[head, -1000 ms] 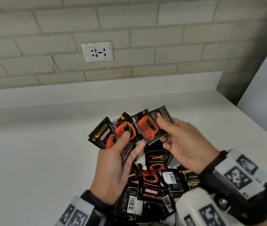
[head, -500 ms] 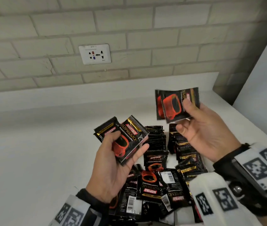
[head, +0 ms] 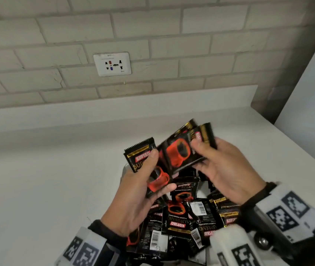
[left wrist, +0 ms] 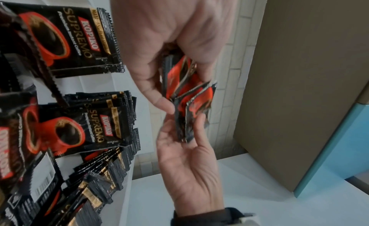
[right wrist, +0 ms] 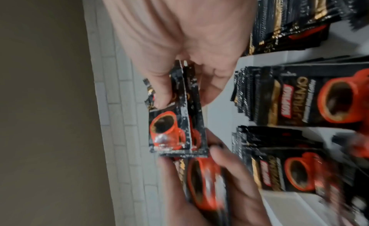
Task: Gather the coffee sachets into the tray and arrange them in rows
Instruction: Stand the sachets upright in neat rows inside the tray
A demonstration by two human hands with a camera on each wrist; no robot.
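The left hand (head: 133,191) grips a few coffee sachets (head: 145,162); at its 2 o'clock the right hand (head: 223,167) pinches a second pair (head: 181,150), edges seemingly touching. Beneath them lie sachet rows (left wrist: 117,119) in the tray (left wrist: 127,190), with bare counter (head: 37,179) toward 9 o'clock.

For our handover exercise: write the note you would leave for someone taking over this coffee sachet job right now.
Left hand: grips a few sachets, held above the tray.
Right hand: pinches two or so sachets, brought against the left hand's bunch.
Tray: several upright rows of sachets already stand in it; loose sachets lie jumbled nearer the person.
Left: join the held sachets, file them into a row, then sort the loose ones.
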